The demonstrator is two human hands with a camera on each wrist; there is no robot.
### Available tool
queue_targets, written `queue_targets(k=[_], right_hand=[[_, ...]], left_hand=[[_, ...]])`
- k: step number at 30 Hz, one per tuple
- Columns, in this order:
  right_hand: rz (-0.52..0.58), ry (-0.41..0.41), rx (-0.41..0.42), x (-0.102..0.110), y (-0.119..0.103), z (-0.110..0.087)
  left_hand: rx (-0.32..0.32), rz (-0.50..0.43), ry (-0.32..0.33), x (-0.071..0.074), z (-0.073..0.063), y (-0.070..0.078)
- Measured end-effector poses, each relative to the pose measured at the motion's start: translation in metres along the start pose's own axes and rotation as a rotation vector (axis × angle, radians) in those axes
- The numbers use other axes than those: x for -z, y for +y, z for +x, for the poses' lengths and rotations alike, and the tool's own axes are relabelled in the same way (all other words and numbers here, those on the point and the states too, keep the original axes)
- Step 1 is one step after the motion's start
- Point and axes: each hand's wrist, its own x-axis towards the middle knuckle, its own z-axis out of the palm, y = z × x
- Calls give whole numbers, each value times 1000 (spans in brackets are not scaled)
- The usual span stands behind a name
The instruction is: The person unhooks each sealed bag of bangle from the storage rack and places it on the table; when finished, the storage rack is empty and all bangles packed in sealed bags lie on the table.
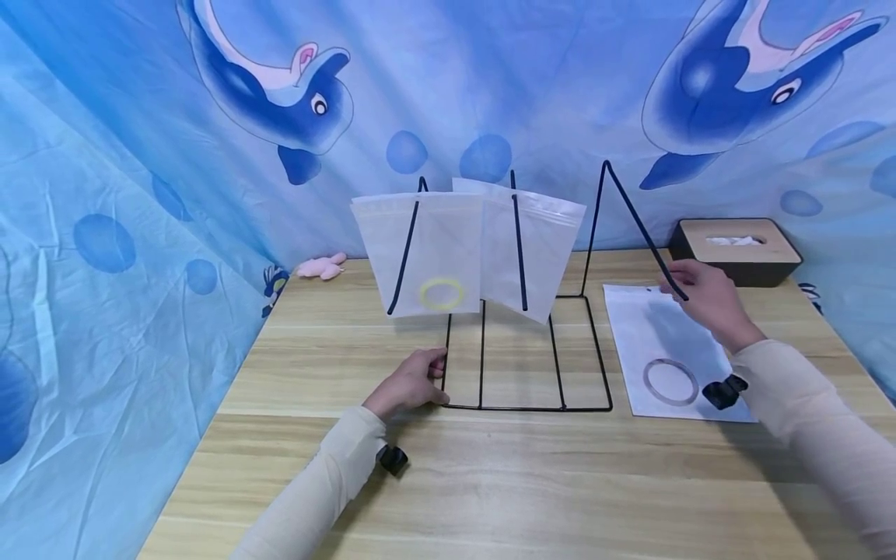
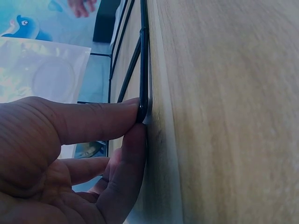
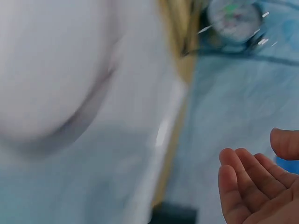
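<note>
One black wire rack (image 1: 482,354) is supported on the table (image 1: 490,482), its front-left corner pinched by the left hand (image 1: 413,381). Two bags (image 1: 437,245) are hung from it; one flat bag (image 1: 637,350) is laid rightward, near the right hand (image 1: 710,302), held with thumb and fingers apart.

Middle of table (image 1: 490,482): rack (image 1: 525,408). On its left prong (image 1: 404,257): first bag (image 1: 448,241), with ring (image 1: 442,281) low in it. On middle prong (image 1: 520,253): second bag (image 1: 549,233), partly behind first. At rack's near left corner: left hand (image 1: 413,379). Right of rack, flat on table: third bag (image 1: 644,334), with second ring (image 1: 647,381) toward near end. Over third bag's far end: right hand (image 1: 707,299). Behind that: tissue box (image 1: 759,263). Back left: toy (image 1: 322,267). Behind everything: curtain (image 1: 504,78).
</note>
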Motion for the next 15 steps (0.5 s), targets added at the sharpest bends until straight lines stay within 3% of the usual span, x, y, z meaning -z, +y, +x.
queue_targets(k=[5, 11, 15], right_hand=[[41, 15, 144, -1, -34, -10], [226, -28, 261, -11, -78, -22], [290, -45, 393, -21, -105, -27]], left_hand=[[5, 2, 8, 0, -1, 2], [4, 11, 15, 0, -1, 2], [3, 7, 16, -1, -1, 2]])
